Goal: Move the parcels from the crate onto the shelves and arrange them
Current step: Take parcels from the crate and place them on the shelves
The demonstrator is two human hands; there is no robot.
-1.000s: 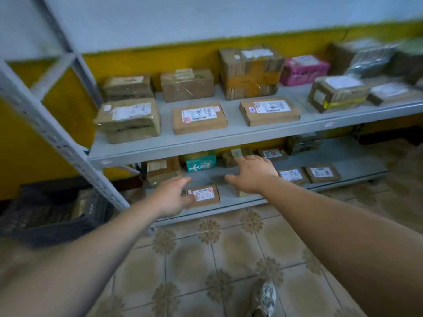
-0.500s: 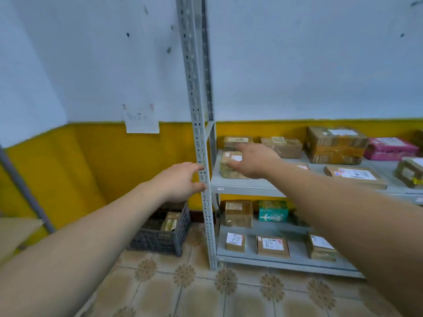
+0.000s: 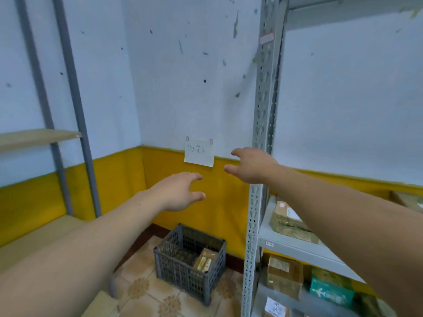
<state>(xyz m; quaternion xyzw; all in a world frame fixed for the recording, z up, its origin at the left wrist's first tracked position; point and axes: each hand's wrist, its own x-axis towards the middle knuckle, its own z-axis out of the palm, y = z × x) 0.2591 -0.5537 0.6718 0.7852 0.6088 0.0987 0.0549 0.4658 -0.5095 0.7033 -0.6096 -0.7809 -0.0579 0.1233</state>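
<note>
- Parcel (image 3: 204,259): one tan box banded with yellowish tape, the only item visible in the crate (image 3: 174,268). It sits well below the fingertips of both hands, under the gap between them.
- Attitude: tilted, propped against the crate's right inner wall rather than lying flat. The long axis appears to run from a near, low end up and away toward the back wall. No label can be read.
- Left hand (image 3: 180,191): empty and held out in the air, fingers loosely spread, thumb apart. It touches nothing.
- Right hand (image 3: 251,167): empty, fingers spread and stretched forward. It overlaps the shelf upright (image 3: 263,99) in view, but contact cannot be told.
- Shelves (image 3: 297,247): below and to the right of the right fingertips. They carry a taped parcel (image 3: 290,223) on one board, with a brown box (image 3: 283,275) and a green parcel (image 3: 329,291) on the board beneath.
- Step in hand, as judged: the reach down to the crate for what may be the last parcel.
- Handling advice: lower both hands and set the fingers on either long face with the thumbs on top. Lift the box clear of the mesh rim before swinging toward the shelves. It looks rigid, so a firm squeeze should be safe.
- Placement advice: lay it flat on a bare stretch of board, long axis parallel to its neighbours and label up.
</note>
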